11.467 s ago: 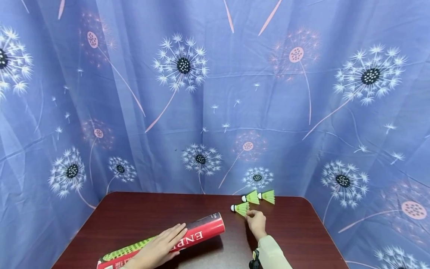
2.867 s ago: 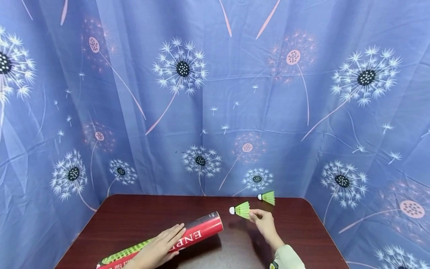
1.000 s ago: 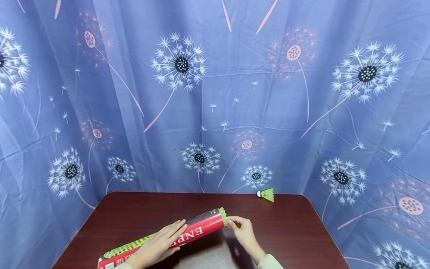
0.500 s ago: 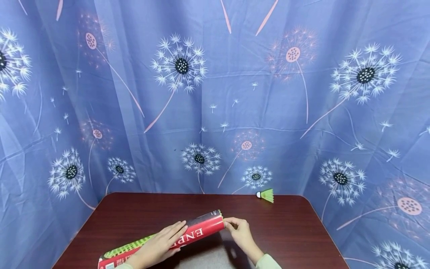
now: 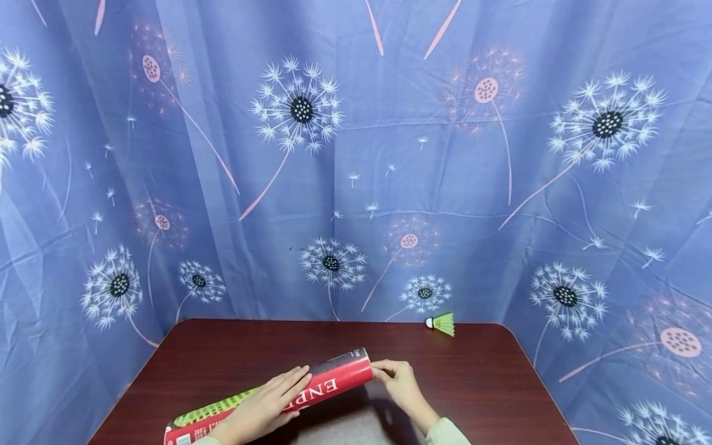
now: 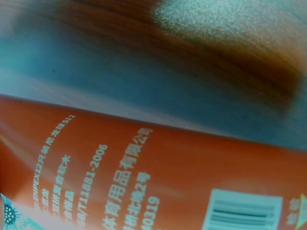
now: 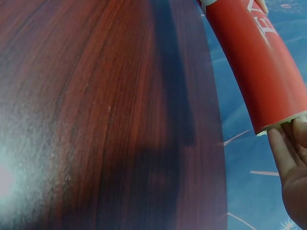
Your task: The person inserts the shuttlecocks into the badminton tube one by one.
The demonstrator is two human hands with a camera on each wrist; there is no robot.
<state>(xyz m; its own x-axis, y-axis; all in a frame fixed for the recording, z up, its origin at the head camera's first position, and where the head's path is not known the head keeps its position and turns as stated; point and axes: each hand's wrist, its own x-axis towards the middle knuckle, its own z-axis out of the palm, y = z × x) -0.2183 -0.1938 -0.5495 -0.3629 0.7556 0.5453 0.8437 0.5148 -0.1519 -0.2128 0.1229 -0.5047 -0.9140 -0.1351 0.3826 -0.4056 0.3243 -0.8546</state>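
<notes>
A red, black and green shuttlecock tube [image 5: 339,374] lies slanted in the head view, its mouth at the upper right. My left hand [image 5: 269,402] grips its middle, fingers over the top and thumb on the near side. In the left wrist view the tube's printed side [image 6: 158,177] shows a barcode, with the hand out of sight. At the mouth is my right hand [image 5: 402,386], its thumb and fingers pinching a shuttlecock's skirt just inside the rim. Only a pale green edge [image 7: 262,133] of that shuttlecock shows in the right wrist view; the rest is hidden.
One yellow-green shuttlecock [image 5: 442,324] with a white head lies at the back edge of the dark red-brown table [image 5: 245,343]. Behind the table hangs a blue curtain [image 5: 378,167] with a dandelion print.
Two shuttlecocks have gone from the table since the oldest frame. The latest one has slid from poking out of the mouth into the tube, pushed by my right hand. My left hand stays put.
</notes>
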